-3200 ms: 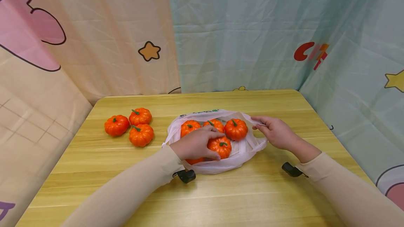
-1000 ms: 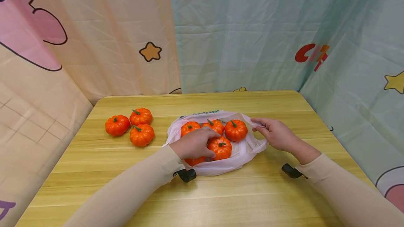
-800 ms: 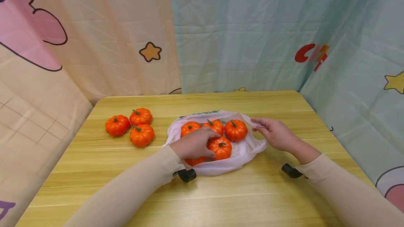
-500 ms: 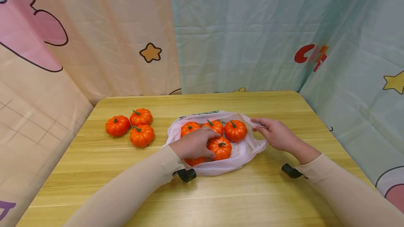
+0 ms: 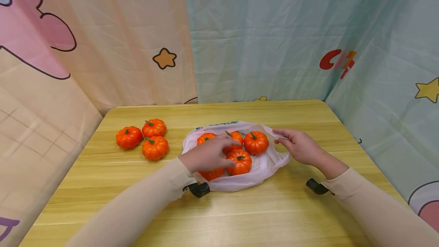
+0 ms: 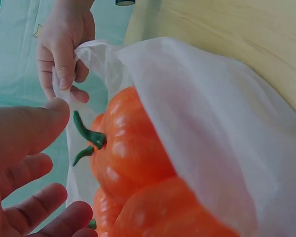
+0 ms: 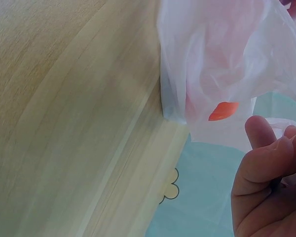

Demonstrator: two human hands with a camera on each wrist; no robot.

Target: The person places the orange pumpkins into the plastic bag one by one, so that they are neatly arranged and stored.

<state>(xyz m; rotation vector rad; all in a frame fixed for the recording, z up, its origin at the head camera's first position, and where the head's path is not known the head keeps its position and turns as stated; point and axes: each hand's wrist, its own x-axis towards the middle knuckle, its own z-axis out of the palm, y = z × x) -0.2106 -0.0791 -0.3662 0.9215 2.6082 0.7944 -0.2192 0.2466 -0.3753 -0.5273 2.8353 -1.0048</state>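
A white plastic bag (image 5: 247, 181) lies on the table, its mouth spread wide around several small orange pumpkins with green stems. Over the left part of the bag is my left hand (image 5: 210, 154), fingers parted and holding nothing, beside the front pumpkin (image 5: 242, 167). In the left wrist view those fingers (image 6: 34, 205) stand apart from the nearest pumpkin (image 6: 130, 148). My right hand (image 5: 302, 146) pinches the bag's right edge between thumb and fingers; the right wrist view shows the thumb (image 7: 266, 160) by the thin plastic. The left hand partly covers the pumpkins at left.
Three more pumpkins sit together at the table's back left: one at left (image 5: 128, 138), one behind (image 5: 154, 128) and one in front (image 5: 155, 148). Printed curtains (image 5: 260, 41) enclose the wooden table (image 5: 260, 220) at the back and sides.
My left hand has let go of the front pumpkin and drawn a little to the left, its fingers spreading. That pumpkin stays in the bag. The right hand keeps its pinch in the same place.
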